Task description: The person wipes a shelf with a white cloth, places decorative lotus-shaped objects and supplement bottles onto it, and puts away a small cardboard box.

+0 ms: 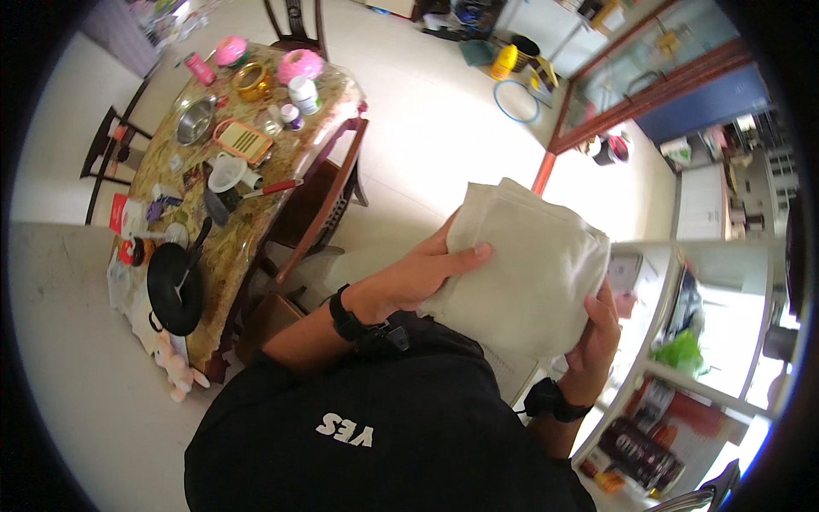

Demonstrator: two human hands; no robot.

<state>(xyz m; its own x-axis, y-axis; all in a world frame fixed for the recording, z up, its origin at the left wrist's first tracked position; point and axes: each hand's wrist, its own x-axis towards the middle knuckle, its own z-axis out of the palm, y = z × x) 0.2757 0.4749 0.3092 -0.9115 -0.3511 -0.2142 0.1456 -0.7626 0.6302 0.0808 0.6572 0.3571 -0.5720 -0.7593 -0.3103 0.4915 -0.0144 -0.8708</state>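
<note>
A folded beige cloth (524,269) is held up in front of my chest, its layered edges showing along the top. My left hand (425,272) grips its left side, with the thumb lying flat on the front and the fingers hidden behind. On the lower right side, my right hand (595,326) holds the cloth's edge, thumb forward and the other fingers partly behind it. Both wrists wear black bands.
A cluttered dining table (240,230) stands at left, bearing a black pan (174,291), a grater (243,141) and a steel bowl (196,121). A wooden chair (326,205) is beside it. White shelves (716,387) stand at right, a glass-paned wooden door (640,83) beyond.
</note>
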